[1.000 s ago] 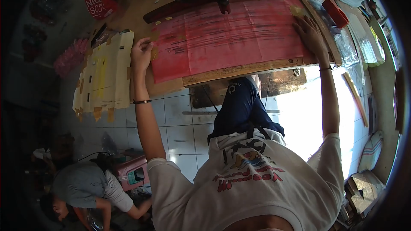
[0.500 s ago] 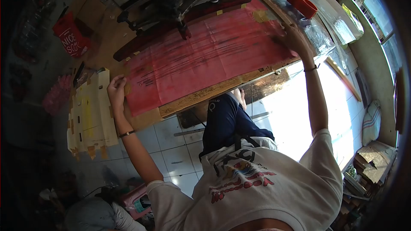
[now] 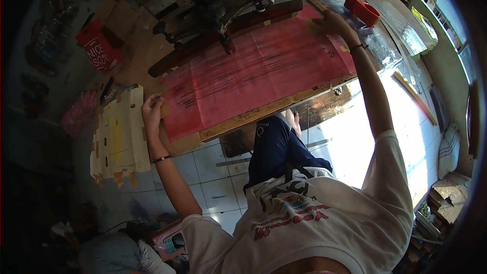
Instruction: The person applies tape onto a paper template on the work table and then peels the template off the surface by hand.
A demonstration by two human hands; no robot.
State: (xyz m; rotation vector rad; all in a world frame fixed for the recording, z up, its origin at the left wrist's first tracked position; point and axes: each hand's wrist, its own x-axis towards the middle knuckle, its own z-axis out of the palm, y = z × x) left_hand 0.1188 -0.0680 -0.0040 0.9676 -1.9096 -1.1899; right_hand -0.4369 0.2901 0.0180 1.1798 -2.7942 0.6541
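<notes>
A large red sheet (image 3: 243, 78) with dark streaks and creases lies across the wooden table. At its near left corner is my left hand (image 3: 152, 110), fingers curled in, beside a small strip of brownish tape (image 3: 164, 110); what they hold, if anything, is hidden. My right hand (image 3: 336, 25) reaches to the sheet's far right corner, fingers stretched out and touching it next to a yellowish tape patch (image 3: 315, 28). Over the far edge of the sheet stands a dark machine part (image 3: 227, 45), with a long dark red bar (image 3: 190, 57) along that edge.
A red tape-like ring (image 3: 363, 11) and clear plastic (image 3: 380, 48) lie at the table's right. On the left are a red bag (image 3: 98, 46) and a cream board (image 3: 120, 137) with tape bits. Below the table edge (image 3: 274, 110) are my legs and a tiled floor.
My right hand has moved from the sheet's right side up to its far right corner. My left hand stays at the left edge. The whole view has shifted slightly.
</notes>
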